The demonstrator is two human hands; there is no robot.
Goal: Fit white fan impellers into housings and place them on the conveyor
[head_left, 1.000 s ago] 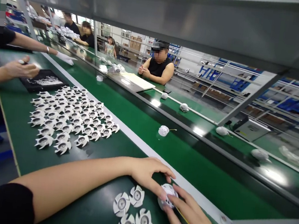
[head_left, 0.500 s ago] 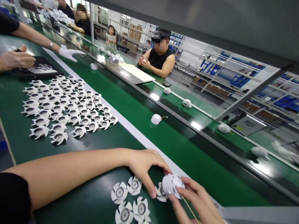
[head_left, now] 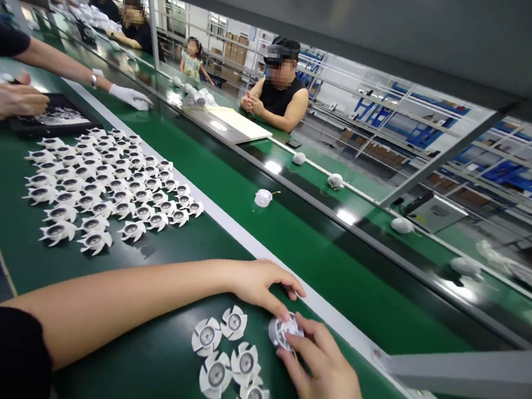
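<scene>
My right hand (head_left: 322,379) grips a round white plastic housing (head_left: 285,331) low over the green belt, with a thin yellow wire (head_left: 305,397) trailing down past my palm. My left hand (head_left: 263,287) curves just above it, its thumb tip at the housing's edge. Next to my left forearm lies a small group of white vaned rotors with grey centres (head_left: 216,374). A much larger spread of the same rotors (head_left: 108,188) covers the belt further left.
Across the belt, a co-worker's bare hand (head_left: 13,100) hovers by a black tray (head_left: 54,114), and a white-gloved hand (head_left: 131,97) lies beyond it. Further housings (head_left: 263,197) stand on a second green belt (head_left: 337,252). A grey beam (head_left: 467,371) crosses at right.
The housing has dropped closer to the belt and turned in my hands, shifting left. The view has swung slightly, and the co-worker's gloved hand has lowered onto the bench.
</scene>
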